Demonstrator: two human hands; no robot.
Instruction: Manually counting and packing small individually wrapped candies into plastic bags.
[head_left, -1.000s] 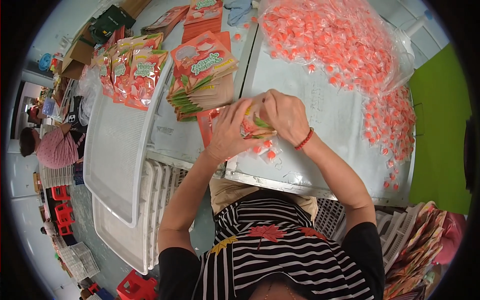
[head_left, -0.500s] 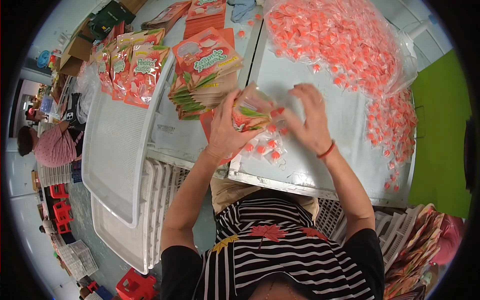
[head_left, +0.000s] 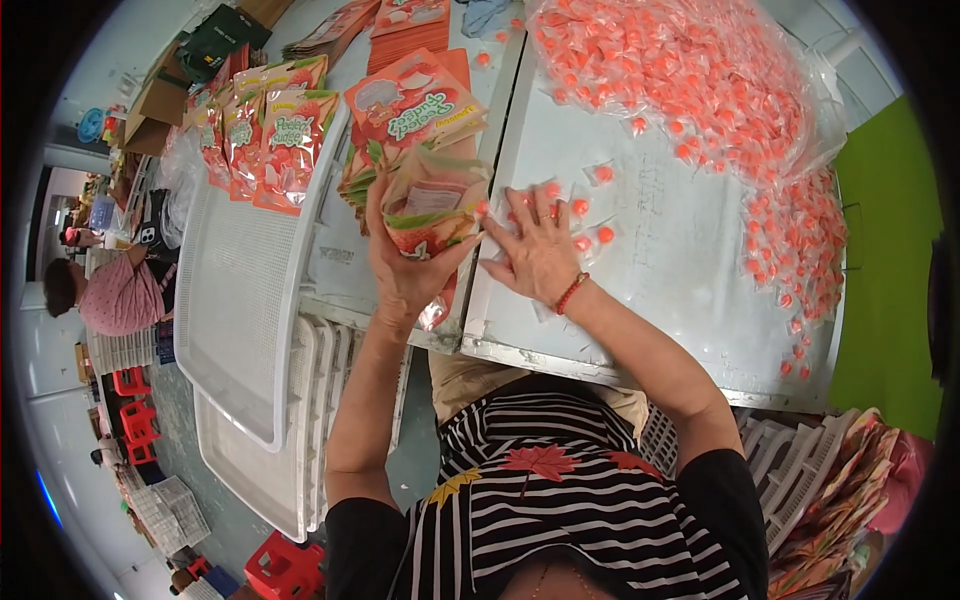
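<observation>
My left hand (head_left: 398, 275) grips a red and green candy pouch (head_left: 428, 228) by its sides, thumb in front, its mouth held wide at the top. Flat on the metal table (head_left: 640, 280), my right hand (head_left: 540, 248) has its fingers spread over several small wrapped red candies (head_left: 603, 174). Some of those candies are hidden beneath the fingers. Just beyond the pouch lies a stack of flat pouches (head_left: 410, 100), partly covered by my left hand and the pouch.
A large heap of wrapped candies (head_left: 660, 80) spills from a clear bag at the far right. On the left, filled pouches (head_left: 290, 145) rest on a white mesh tray (head_left: 235, 300) above stacked trays (head_left: 275, 470). A green panel (head_left: 890, 260) stands at right; another person (head_left: 115, 295) is far left.
My left hand has moved left with the pouch, whose mouth is now spread wider. My right hand has come down and left onto the loose candies, which lie differently.
</observation>
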